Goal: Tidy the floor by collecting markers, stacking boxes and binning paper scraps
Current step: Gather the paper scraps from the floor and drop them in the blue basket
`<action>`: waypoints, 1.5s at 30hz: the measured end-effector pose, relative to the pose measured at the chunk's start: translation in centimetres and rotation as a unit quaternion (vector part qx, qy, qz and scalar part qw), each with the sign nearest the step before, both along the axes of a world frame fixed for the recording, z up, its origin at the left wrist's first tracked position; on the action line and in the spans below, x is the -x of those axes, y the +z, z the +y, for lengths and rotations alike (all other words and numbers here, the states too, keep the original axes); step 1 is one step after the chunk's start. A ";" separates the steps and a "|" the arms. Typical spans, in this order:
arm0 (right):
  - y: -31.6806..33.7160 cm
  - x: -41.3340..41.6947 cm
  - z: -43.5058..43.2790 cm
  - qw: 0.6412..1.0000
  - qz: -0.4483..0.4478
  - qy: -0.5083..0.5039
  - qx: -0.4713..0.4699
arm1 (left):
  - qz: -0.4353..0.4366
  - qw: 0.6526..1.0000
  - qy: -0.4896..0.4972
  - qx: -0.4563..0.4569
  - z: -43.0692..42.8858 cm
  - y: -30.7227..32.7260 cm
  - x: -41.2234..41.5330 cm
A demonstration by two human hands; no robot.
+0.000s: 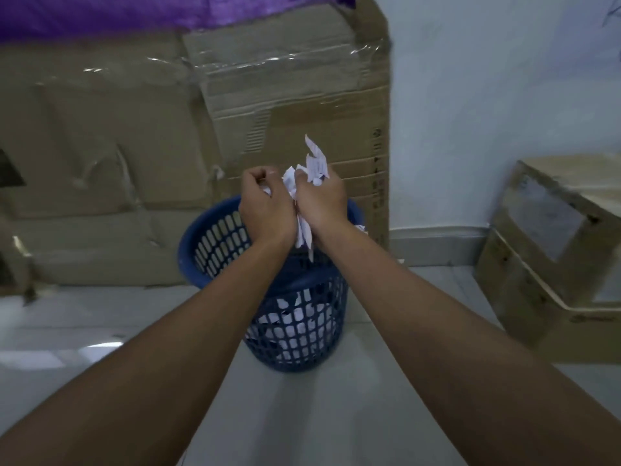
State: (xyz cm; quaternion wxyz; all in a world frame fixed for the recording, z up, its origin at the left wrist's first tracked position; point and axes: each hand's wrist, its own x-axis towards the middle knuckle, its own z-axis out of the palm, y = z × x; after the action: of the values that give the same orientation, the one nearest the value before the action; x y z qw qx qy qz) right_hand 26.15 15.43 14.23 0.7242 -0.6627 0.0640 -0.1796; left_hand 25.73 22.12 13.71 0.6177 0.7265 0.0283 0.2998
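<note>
A blue plastic mesh bin (215, 240) stands on the floor in the middle of the view. White paper scraps (295, 331) lie at its bottom. Both hands hover over the bin's mouth, side by side. My right hand (322, 200) is closed around a bunch of white paper scraps (314, 159) that stick out above and below the fist. My left hand (265, 203) is curled shut with a bit of white paper showing between its fingers.
Flattened cardboard sheets (134, 163) with clear tape lean against the wall behind the bin. Stacked cardboard boxes (554, 257) sit at the right on the light tiled floor (302, 415). A purple sheet (100, 11) hangs at the top left.
</note>
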 end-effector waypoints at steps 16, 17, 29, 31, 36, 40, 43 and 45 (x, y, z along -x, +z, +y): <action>-1.4 -0.1 -3.4 0.992 0.010 -0.026 0.125 | 0.138 0.988 0.016 -0.064 0.1 -1.3 0.3; -1.1 0.3 -3.9 0.994 0.006 -0.036 0.104 | 0.121 0.991 0.010 -0.054 -0.8 -1.0 0.4; -3.5 6.9 -15.4 0.953 0.050 -0.253 0.159 | -0.027 0.980 -0.192 -0.054 -13.3 -3.1 6.0; -4.5 8.7 -17.7 0.944 0.058 -0.278 0.167 | -0.011 0.973 -0.224 -0.056 -15.4 -4.5 7.1; -8.0 15.8 -23.6 0.923 0.097 -0.325 0.183 | 0.035 0.946 -0.307 -0.094 -21.0 -9.4 11.4; -11.3 23.1 -27.8 0.905 0.156 -0.355 0.175 | 0.052 0.908 -0.392 -0.138 -24.6 -13.2 16.5; -13.2 29.2 -30.5 0.879 0.200 -0.393 0.179 | 0.061 0.870 -0.458 -0.169 -26.9 -15.2 20.5; -14.4 33.6 -31.8 0.863 0.215 -0.417 0.187 | 0.068 0.843 -0.500 -0.184 -28.3 -16.3 23.2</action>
State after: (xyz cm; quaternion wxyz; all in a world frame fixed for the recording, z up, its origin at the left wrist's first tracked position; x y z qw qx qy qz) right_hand -7.45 -16.36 -0.16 0.4127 -0.7190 0.4540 -0.3267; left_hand 2.49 -6.22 -2.61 0.5354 0.7608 -0.3526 -0.1006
